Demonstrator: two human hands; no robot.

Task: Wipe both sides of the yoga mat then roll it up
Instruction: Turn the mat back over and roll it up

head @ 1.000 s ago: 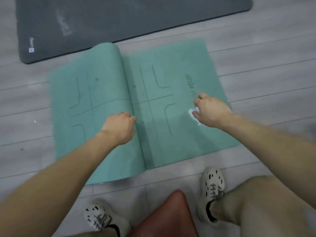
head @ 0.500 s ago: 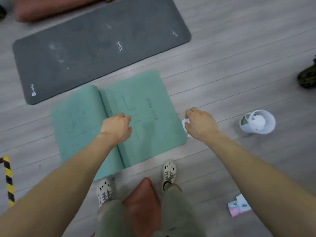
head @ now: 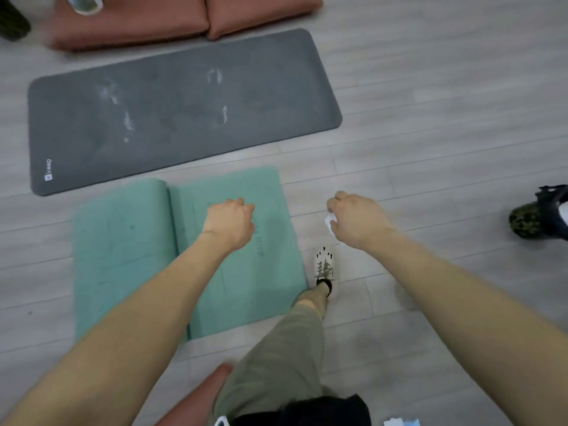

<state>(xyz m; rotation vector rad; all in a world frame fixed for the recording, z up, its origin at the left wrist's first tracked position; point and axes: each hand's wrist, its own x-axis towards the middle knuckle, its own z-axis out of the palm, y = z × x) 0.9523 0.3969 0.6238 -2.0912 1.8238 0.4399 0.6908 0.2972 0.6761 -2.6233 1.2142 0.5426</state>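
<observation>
In the head view, our teal yoga mat (head: 129, 256) lies on the floor (head: 430, 149), its left part folded over. Our left hand (head: 229, 224) hovers above it, fingers curled, with nothing in them. Our right hand (head: 356, 219) pinches a white wipe (head: 329, 222) off the mat's right edge. We risk leaving the surfaces under the fold unwiped. The grey mat (head: 184, 112) reads "Keep"; the teal mat's print is too blurred to read.

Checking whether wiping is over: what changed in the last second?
The right hand, gripping the wipe, slid rightward off the mat and now hangs over the floor beside it. The left hand shifted right from the fold. The view rose, as if the person stood up. The mat stayed folded in place.
</observation>
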